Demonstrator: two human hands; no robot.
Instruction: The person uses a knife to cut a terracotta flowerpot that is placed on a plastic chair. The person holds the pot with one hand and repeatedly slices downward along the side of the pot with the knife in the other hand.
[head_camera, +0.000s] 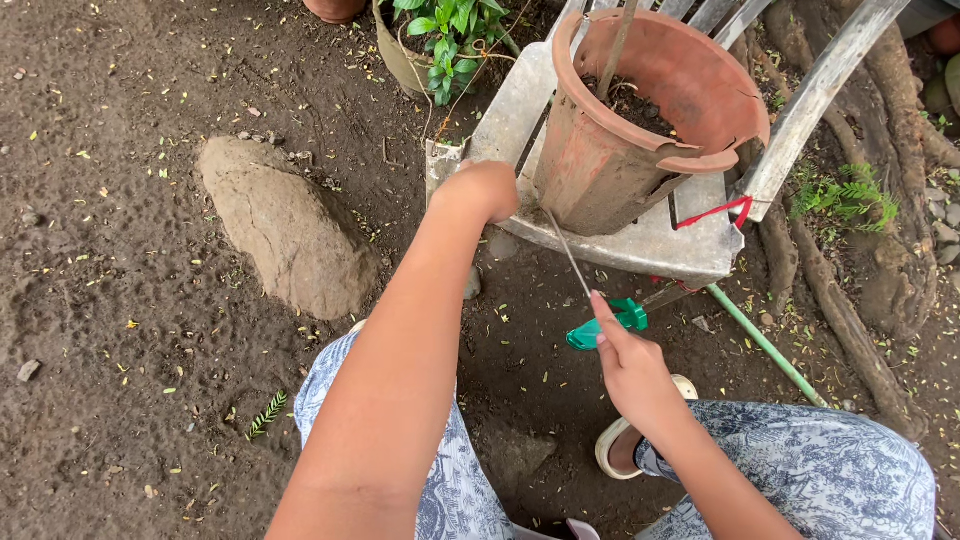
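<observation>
Fingers of left hand (487, 190): curled shut on front edge of grey chair seat (640, 245). Right hand (630, 365): fingers pinched on thin metal rod (566, 250) (green piece (608, 325) just behind). Terracotta pot (650, 110): cracked, tilted on seat. Stone (285, 225): on soil, left.

The left hand (487, 187) curled over the chair seat (640, 240), its fingers out of sight. The terracotta pot (640, 120) covered the seat's middle. The chair's back ran off the top edge. Whatever the thin rod (568, 255) joined stayed hidden behind the pot.
</observation>
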